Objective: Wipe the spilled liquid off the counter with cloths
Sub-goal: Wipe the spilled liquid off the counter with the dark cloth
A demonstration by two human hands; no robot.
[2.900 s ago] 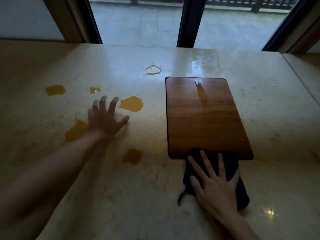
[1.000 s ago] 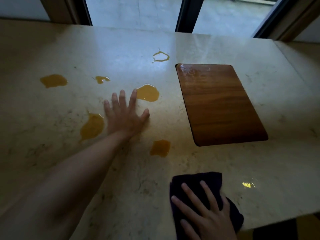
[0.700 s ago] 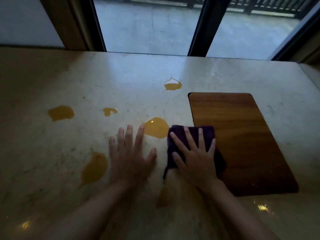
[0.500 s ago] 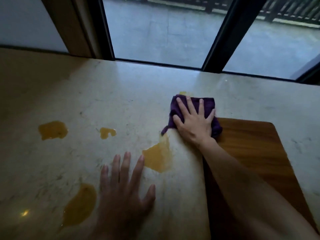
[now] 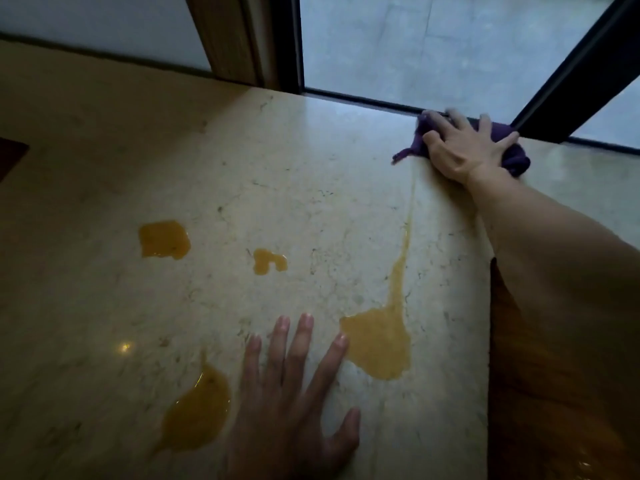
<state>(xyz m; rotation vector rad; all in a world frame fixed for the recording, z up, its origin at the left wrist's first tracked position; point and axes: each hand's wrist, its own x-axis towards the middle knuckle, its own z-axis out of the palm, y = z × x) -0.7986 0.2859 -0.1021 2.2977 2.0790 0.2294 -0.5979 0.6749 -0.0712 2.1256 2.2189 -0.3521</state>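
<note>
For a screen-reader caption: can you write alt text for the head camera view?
A right hand presses a purple cloth against the far edge of a pale stone counter by a window, a thin orange streak trailing behind it. The left hand lies flat on the counter among four orange puddles; a wooden board sits at right.

Four orange puddles (image 5: 379,344), one purple cloth (image 5: 512,157), one wooden board (image 5: 540,393), two hands (image 5: 287,410).

A brown rectangular wooden board (image 5: 540,393) lies flat at the near right. Along the far edge runs a window with black frame bars (image 5: 568,74), grey paved ground (image 5: 433,46) beyond the glass, and a brown wooden post (image 5: 228,39) to its left.
</note>
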